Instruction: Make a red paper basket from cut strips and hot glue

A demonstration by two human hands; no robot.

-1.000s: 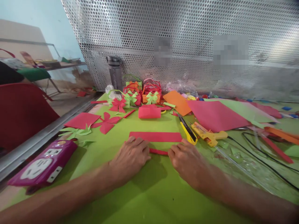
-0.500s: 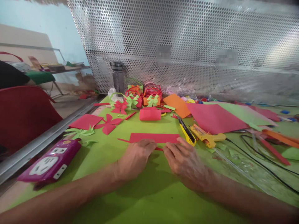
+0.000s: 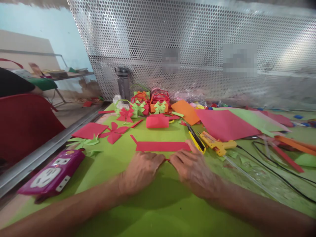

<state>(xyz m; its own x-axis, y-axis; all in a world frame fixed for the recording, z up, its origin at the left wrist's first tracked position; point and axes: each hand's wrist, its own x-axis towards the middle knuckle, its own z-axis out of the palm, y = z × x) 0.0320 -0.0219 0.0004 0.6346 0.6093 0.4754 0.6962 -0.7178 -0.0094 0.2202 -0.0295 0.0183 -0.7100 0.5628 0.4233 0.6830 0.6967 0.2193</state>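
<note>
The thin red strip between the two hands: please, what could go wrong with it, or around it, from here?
The thin red strip might tear or crease unevenly, since the left hand and right hand both have a grip on it. The wider red strip lies just beyond the fingers and could be shoved or bent. The yellow glue gun sits near the right hand, so a sideways move might knock it.

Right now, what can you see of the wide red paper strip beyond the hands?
The wide red paper strip is a long, plain rectangle, apparently thin card. It lies flat and crosswise on the green tabletop. A narrow red paper strip slants out by its left end. The right hand overlaps its right end in view; contact is unclear.
</note>
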